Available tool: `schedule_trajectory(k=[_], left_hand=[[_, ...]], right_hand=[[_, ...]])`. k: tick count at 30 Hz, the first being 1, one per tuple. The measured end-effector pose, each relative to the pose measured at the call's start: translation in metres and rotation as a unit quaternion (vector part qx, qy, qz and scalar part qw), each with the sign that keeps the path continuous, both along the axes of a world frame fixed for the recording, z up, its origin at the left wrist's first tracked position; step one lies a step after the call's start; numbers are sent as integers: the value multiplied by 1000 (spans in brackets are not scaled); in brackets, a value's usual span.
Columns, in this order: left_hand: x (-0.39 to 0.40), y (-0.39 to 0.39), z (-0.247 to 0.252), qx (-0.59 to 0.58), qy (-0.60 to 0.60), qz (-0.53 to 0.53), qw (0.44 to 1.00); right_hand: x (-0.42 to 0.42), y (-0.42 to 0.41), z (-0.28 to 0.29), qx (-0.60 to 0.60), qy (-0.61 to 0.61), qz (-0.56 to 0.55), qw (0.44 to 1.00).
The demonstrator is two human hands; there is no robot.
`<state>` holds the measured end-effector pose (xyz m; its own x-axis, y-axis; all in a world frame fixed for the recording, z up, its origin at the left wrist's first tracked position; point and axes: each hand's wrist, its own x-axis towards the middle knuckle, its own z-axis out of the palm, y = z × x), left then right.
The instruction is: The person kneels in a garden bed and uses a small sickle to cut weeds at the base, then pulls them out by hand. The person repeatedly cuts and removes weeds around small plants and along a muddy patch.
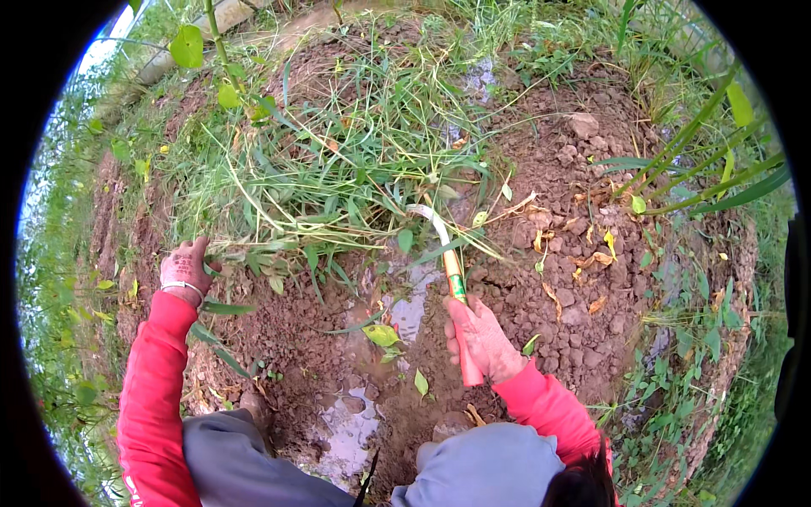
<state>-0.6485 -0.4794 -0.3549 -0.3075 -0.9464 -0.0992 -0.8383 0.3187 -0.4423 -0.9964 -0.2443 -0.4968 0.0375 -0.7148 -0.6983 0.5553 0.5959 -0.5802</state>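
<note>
My right hand (483, 336) is closed round the red lower handle of a sickle (467, 361). Its curved metal blade reaches up and leftward, and the tip is hidden among the weeds. A heap of cut or pulled grass and weeds (355, 158) lies across the soil ahead of me. At the heap's near left end, my left hand (184, 269) has its fingers curled round the ends of the grass stems (253, 246). Those stems stretch rightward toward the sickle blade. Part of the grip is hidden by leaves.
Muddy puddles (408, 314) run along a furrow between my feet. Crumbly brown soil (570, 298) with dry leaves rises on the right. Leafy stalks (703, 152) lean in from the right, and another plant stem (218, 47) stands at upper left.
</note>
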Motion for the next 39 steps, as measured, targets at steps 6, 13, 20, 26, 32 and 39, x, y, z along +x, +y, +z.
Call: schedule_trajectory(k=[6,13,20,26,32,39], left_hand=[[-154,34,-16,19,203,-403,892],[-232,25,-164,151,87,58,983],[-158,-1,-201,206,77,47,974],[-176,-22,-146,181,159,-86,967],[-146,-5,-151,195,145,-130,961],[-117,12,-181,190,185,-150,952]], right_hand=[[-1,-9,-8,-3,-56,-45,997],[-10,2,-10,19,-46,-50,997],[-37,-45,6,-84,98,25,991],[-45,-107,-45,-42,498,212,840],[-22,35,-50,-12,468,173,867],[-31,101,2,5,454,121,883]])
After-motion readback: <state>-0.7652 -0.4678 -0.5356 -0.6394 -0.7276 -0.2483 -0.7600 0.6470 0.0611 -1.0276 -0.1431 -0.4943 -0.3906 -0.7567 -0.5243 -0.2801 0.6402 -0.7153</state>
